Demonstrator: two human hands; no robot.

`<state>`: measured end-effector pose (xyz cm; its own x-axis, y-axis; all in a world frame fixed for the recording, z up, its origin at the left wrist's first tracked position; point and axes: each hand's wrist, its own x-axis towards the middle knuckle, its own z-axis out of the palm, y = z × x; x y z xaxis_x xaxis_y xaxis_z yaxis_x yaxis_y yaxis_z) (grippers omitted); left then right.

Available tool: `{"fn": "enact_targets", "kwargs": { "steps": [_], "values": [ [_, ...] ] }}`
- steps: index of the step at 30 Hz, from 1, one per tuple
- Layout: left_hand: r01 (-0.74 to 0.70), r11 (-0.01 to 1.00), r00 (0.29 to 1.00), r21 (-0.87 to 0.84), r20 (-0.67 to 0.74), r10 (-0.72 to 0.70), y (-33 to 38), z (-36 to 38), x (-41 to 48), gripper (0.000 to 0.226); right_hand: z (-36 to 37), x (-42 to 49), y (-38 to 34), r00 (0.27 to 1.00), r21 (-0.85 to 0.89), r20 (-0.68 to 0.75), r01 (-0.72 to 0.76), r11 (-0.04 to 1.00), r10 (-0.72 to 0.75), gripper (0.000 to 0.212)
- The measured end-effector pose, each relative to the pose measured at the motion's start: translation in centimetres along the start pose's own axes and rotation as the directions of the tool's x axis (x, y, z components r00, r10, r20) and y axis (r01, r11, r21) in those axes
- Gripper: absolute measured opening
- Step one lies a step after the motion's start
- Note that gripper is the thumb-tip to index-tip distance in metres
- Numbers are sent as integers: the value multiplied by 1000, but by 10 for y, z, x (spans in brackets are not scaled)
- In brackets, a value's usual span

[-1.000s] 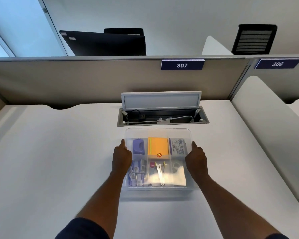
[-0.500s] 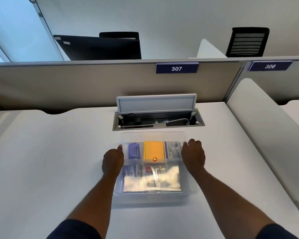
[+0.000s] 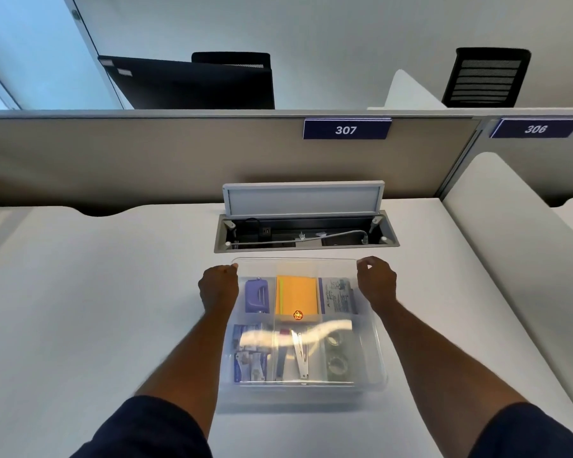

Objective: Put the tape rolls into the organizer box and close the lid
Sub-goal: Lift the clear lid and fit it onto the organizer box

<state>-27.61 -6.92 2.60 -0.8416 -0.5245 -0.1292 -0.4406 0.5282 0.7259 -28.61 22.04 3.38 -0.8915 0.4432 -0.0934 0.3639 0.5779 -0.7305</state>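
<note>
A clear plastic organizer box (image 3: 379, 368) sits on the white desk in front of me, with its transparent lid (image 3: 298, 264) lying over it. Through the lid I see two clear tape rolls (image 3: 336, 353) in the near right compartment. My left hand (image 3: 219, 285) is at the far left corner, fingertips pinched on the lid's edge. At the far right corner my right hand (image 3: 375, 280) is curled over the lid's edge in the same way.
Other compartments hold a purple hole punch (image 3: 256, 295), an orange sticky-note pad (image 3: 296, 299), a printed packet (image 3: 336, 295), and clips and tweezers. An open cable tray (image 3: 306, 234) with its flap raised lies just behind the box. Partition walls stand behind and to the right.
Both hands have slid from the box's sides to the lid's far corners. The glare on the lid has shrunk to a narrow band.
</note>
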Motion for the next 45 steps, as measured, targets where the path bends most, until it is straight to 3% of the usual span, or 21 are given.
{"fn": "enact_targets", "kwargs": {
  "steps": [3,7,13,16,19,21,24,29,32,38,45],
  "values": [
    [6,998,1000,-55,7,-6,-2,2,4,32,3,5,7,997,47,70,-48,998,45,31],
    [27,994,999,-107,34,-23,0,3,7,29,6,6,9,995,92,39,-93,991,90,35],
    [-7,992,999,-124,39,12,-3,4,3,30,10,3,13,999,68,-12,-37,997,38,38],
    [-6,992,997,-122,74,15,-1,1,3,34,7,1,15,999,33,34,5,999,-6,42],
    [40,998,992,-54,121,-33,-3,-6,1,48,1,-6,21,991,-78,130,46,996,-36,50],
    [-4,1000,992,14,129,2,-8,-12,-6,45,-3,-17,26,991,-113,131,52,992,-37,47],
    [-122,992,985,45,125,115,-20,-21,-27,41,-11,-41,32,993,-103,116,36,994,-24,46],
    [-72,996,991,58,118,65,-42,-34,-66,36,-24,-75,39,992,-57,121,43,997,-36,44],
    [-121,988,989,100,101,111,-54,-36,-88,46,-28,-92,45,991,-17,134,22,1000,-19,45],
    [86,996,996,31,33,-87,-63,-29,-120,52,-33,-131,60,992,-1,120,38,999,-38,32],
    [57,998,998,30,-11,-57,-66,-25,-127,51,-35,-152,75,992,18,116,42,999,-44,28]
  ]
}}
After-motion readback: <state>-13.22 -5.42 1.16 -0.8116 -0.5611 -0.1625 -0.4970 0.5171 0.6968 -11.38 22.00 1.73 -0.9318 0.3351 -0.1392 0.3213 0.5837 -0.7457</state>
